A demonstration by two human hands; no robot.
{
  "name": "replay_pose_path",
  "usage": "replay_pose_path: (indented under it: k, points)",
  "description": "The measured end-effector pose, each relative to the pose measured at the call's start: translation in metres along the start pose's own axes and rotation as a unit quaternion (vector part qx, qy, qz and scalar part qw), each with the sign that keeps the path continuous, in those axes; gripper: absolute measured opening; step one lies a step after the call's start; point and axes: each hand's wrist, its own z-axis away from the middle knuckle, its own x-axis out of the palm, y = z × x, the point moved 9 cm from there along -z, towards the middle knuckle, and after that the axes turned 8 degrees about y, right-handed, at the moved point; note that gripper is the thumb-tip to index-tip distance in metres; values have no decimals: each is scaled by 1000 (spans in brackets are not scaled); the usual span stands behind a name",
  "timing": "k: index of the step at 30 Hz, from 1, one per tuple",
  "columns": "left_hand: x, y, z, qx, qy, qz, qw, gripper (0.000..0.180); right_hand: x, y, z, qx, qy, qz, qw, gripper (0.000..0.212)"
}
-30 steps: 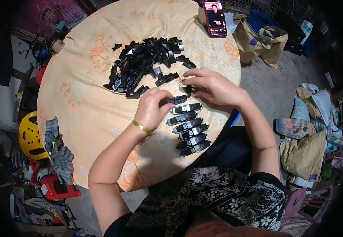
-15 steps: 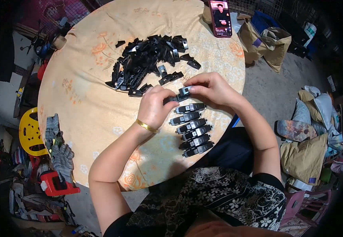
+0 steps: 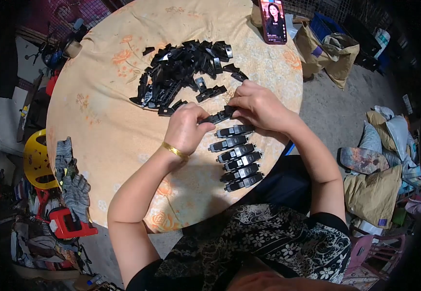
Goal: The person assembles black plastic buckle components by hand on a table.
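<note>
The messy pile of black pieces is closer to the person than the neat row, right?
Not quite: the head view shows the messy pile of black pieces farther from the person than the neat row, not closer.

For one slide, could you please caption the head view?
Left hand and right hand hold a black part between a loose black pile and six aligned black pieces on a floral tablecloth.

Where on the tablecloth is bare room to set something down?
Widest: left of the black pile, down between the grey knitted items and left hand. Another lies beyond the pile, left of the phone; a smaller one between phone and right hand. Crowded: the pile and the column of black pieces.
</note>
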Motion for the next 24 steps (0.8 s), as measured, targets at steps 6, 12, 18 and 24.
replay_pose_path:
  k: [6, 12, 18, 24]
  points:
    - [-3, 7, 1, 16, 20, -4, 1000, 19, -6, -15, -4, -29, -19, 99, 994, 17]
    - [1, 5, -1, 20, 21, 21, 999, 19, 3, -13, -7, -56, -12, 13, 998, 26]
    - [4, -7, -1, 2, 13, 82, 997, 19, 5, -5, -5, -32, 27, -47, 998, 23]
    - [6, 3, 0, 8, 9, 88, 996, 19, 17, -6, -1, -34, 25, -101, 994, 25]
